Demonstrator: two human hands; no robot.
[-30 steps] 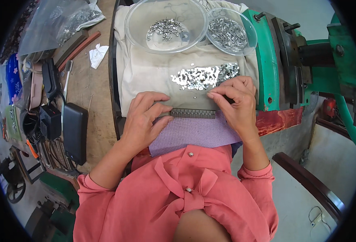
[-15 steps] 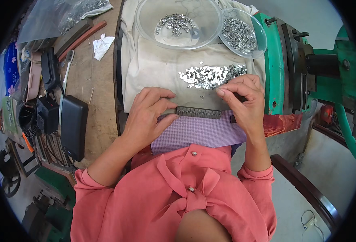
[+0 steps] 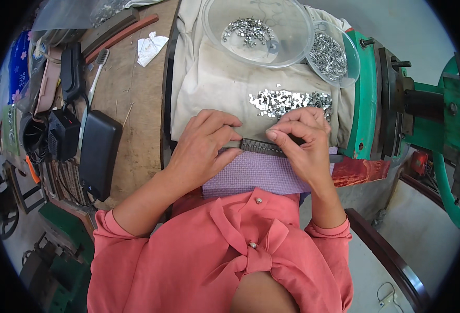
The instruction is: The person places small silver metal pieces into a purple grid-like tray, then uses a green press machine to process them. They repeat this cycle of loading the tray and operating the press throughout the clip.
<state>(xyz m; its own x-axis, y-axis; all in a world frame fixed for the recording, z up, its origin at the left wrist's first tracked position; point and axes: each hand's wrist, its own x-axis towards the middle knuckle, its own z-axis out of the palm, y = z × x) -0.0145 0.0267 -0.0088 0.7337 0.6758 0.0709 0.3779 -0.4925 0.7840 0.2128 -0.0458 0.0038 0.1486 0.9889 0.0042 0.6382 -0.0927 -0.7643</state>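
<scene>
A dark, narrow bar with a row of slots (image 3: 262, 146) lies at the front edge of the cloth. Its left end sits between the thumb and fingers of my left hand (image 3: 205, 148). My right hand (image 3: 307, 142) is over the bar's right part, which it hides. Thumb and forefinger there are pinched together; anything between them is too small to make out. Just beyond that hand, a pile of small shiny metal pieces (image 3: 279, 103) is spread on the beige cloth (image 3: 214, 83). A purple checked cloth (image 3: 240, 175) lies on the near side of the bar.
Behind the pile stand a clear tub (image 3: 290, 55) with small metal parts and a clear bowl (image 3: 352, 75) of thin metal pieces. Green machinery (image 3: 363, 99) borders the right. On the wooden bench (image 3: 136, 104) at left are a black case (image 3: 100, 154), a toothbrush (image 3: 97, 68) and crumpled tissue (image 3: 151, 48).
My right hand has come from the pile's near edge toward me and left, over the bar. My left hand stays at the bar's left end. The whole view has shifted a little.
</scene>
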